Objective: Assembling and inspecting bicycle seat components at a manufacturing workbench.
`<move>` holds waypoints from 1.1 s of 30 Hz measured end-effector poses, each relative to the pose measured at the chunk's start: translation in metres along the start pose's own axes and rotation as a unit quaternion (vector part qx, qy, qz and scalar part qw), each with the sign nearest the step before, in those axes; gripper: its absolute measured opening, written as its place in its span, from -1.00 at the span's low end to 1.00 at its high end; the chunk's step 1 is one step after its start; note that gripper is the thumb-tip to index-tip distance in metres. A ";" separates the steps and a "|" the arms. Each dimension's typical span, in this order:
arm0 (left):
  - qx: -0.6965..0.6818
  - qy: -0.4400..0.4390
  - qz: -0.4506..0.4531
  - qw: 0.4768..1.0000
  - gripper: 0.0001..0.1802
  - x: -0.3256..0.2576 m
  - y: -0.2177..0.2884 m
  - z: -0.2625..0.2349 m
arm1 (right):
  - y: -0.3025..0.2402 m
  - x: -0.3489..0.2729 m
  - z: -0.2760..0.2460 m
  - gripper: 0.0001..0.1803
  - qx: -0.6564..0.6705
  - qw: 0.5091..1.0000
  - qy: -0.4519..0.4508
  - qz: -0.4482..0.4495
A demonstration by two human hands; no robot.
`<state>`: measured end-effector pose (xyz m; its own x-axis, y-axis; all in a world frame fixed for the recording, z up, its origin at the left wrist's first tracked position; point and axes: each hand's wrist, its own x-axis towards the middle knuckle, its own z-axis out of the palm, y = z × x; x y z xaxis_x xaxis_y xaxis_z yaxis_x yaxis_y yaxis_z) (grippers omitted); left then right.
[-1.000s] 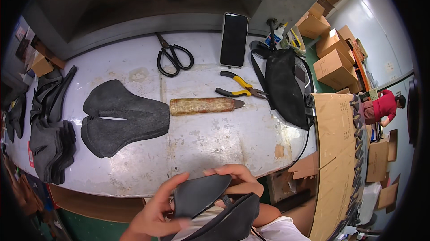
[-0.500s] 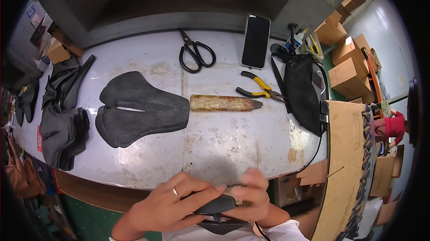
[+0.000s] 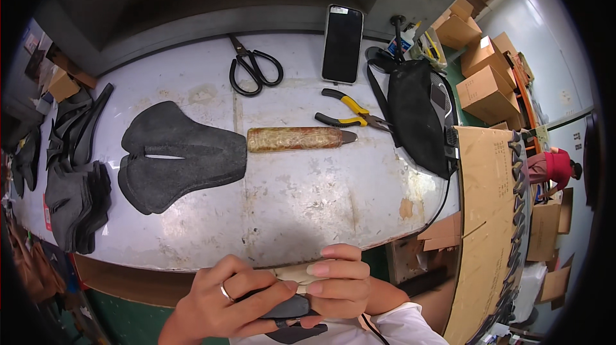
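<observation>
Head view: both hands clasp a dark pad (image 3: 289,310) below the table (image 3: 308,204) edge. Left hand (image 3: 228,303) curls over it; right hand (image 3: 340,287) grips its end

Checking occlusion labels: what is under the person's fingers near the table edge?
The left hand and right hand grip a dark piece with a pale part showing above. Most of it is covered by the fingers, so its full shape cannot be seen.

Our two hands are bare, with no gloves. Our left hand (image 3: 234,300) wears a thin pale ring (image 3: 225,292) on one finger. The nails on our right hand (image 3: 337,284) are short and plain. Our forearms are uncovered. Near the right wrist, at the lower edge, shows a white sleeve (image 3: 401,329) with a thin dark cord across it.
</observation>
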<state>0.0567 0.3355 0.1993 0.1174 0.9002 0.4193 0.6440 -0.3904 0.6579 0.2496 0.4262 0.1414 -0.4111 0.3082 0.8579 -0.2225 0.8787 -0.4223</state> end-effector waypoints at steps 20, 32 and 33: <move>-0.218 0.182 -0.198 0.938 0.05 -0.019 0.007 0.024 | 0.011 -0.027 0.005 -0.63 0.356 0.843 0.160 0.371; -0.119 0.235 -0.046 0.964 0.23 -0.021 -0.009 0.040 | -0.014 0.007 0.012 -0.80 0.128 0.957 -0.013 0.259; -0.118 0.235 -0.043 0.964 0.23 -0.020 -0.011 0.039 | -0.014 0.008 0.012 -0.81 0.156 0.961 -0.038 0.227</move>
<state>0.0768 0.3294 0.1595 -0.3194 0.7667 0.5569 0.4393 -0.4009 0.8039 0.2388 0.4120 0.1505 -0.5897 0.5954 0.5456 -0.2543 0.5043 -0.8252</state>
